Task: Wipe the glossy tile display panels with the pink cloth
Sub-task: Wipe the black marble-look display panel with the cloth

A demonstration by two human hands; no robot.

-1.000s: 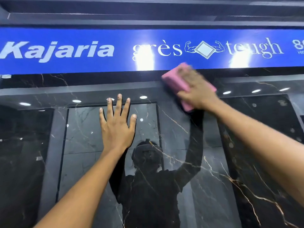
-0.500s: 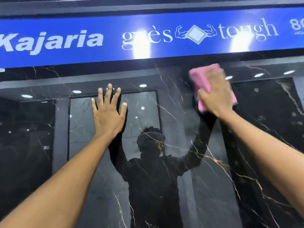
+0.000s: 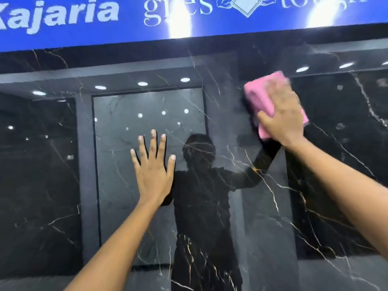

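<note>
A glossy black marble tile panel (image 3: 63, 185) with pale and gold veins fills the view in front of me. My right hand (image 3: 282, 116) presses a folded pink cloth (image 3: 260, 95) flat against the panel at upper right; the hand covers most of the cloth. My left hand (image 3: 153, 169) rests flat on the panel at centre, fingers spread, holding nothing. The hand and cloth are slightly blurred.
A blue sign band (image 3: 130, 32) with white lettering runs along the top edge of the panel. The panel mirrors my dark silhouette (image 3: 201, 206), ceiling spotlights and other tile displays behind me.
My right hand with the pink cloth has slid right and down from just under the blue sign. The view has tilted lower; my left hand stays flat on the panel.
</note>
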